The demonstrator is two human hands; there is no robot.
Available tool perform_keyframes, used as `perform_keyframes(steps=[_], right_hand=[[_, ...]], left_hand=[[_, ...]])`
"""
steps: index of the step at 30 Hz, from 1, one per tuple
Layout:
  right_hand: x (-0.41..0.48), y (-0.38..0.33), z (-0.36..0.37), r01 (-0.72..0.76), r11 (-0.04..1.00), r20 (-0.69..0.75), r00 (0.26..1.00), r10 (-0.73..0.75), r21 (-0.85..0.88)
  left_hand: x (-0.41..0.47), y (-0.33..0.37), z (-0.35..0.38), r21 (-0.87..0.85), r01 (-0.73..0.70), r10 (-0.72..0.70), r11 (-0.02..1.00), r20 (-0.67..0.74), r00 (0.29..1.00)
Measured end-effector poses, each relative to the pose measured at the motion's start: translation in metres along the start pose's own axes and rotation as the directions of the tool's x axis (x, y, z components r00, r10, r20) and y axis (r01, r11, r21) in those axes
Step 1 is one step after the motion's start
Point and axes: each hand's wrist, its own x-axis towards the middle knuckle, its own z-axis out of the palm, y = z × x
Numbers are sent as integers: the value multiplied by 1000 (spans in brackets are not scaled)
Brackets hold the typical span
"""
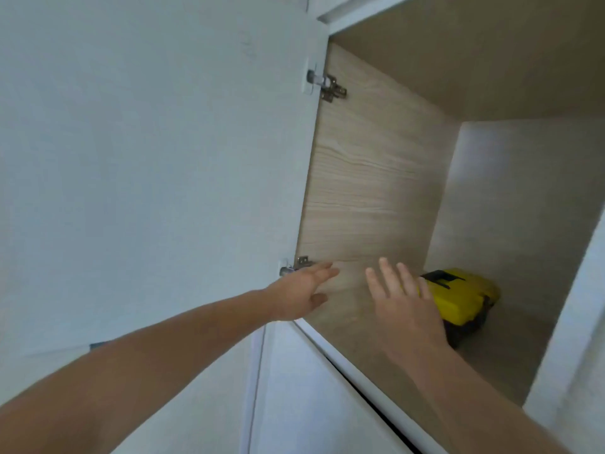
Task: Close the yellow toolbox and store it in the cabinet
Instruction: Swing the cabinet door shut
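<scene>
The white cabinet door (147, 175) stands open on metal hinges (330, 86). The left hand (301, 290) has its grip apart, empty, at the cabinet opening. The right hand (402, 299), fingers spread, holds nothing. The yellow plastic toolbox with black handle (458, 296) sits closed on the wood-grain cabinet floor (491, 362). It is likely rigid, moderately heavy; lift by the handle.

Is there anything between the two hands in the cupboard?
No. In the head view, only the bare wooden side wall of the cabinet shows between the left hand and the right hand. The yellow toolbox sits beyond the right hand.
</scene>
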Motion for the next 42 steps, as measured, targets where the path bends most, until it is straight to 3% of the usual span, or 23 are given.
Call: perform_keyframes(steps=[3,6,9,14,17,19,24,31,36,37,39,40,41,42], right_hand=[[-2,-25,-29,81,996,-60,995,-79,27],[0,-63,-61,176,981,-159,974,-162,78],[2,-108,-93,307,926,-298,925,-235,221],[17,-189,-142,484,856,-422,824,-377,180],[36,-240,-160,562,822,-456,758,-466,94],[49,-271,-167,594,802,-470,727,-501,63],[67,-329,-181,651,759,-484,674,-558,31],[56,-339,-215,719,689,-526,553,-646,-91],[27,-314,-238,699,664,-509,483,-713,-266],[20,-305,-240,685,671,-508,487,-711,-283],[2,-280,-244,673,680,-522,483,-703,-293],[-7,-264,-245,679,673,-527,472,-707,-295],[-16,-246,-244,682,667,-524,466,-713,-301],[-26,-226,-242,681,664,-510,470,-720,-310]], left_hand=[[-59,-1,-32,9,145,-143,989,-78,987],[-121,-14,-62,30,369,-351,929,-245,904],[-179,-37,-99,-108,553,-533,826,-471,703],[-248,-85,-142,-354,734,-725,580,-635,266],[-265,-115,-149,-476,734,-812,484,-558,173],[-267,-131,-146,-555,682,-847,476,-497,187],[-273,-155,-137,-560,630,-824,539,-506,255],[-299,-121,-129,-533,530,-740,660,-582,336],[-328,-56,-109,-520,361,-631,775,-597,495],[-330,-44,-103,-557,328,-637,763,-561,529],[-327,-18,-105,-755,303,-752,581,-357,553],[-325,-9,-94,-813,326,-738,483,-177,651],[-321,9,-97,-839,432,-747,331,47,663],[-306,27,-103,-815,498,-724,295,150,674]])
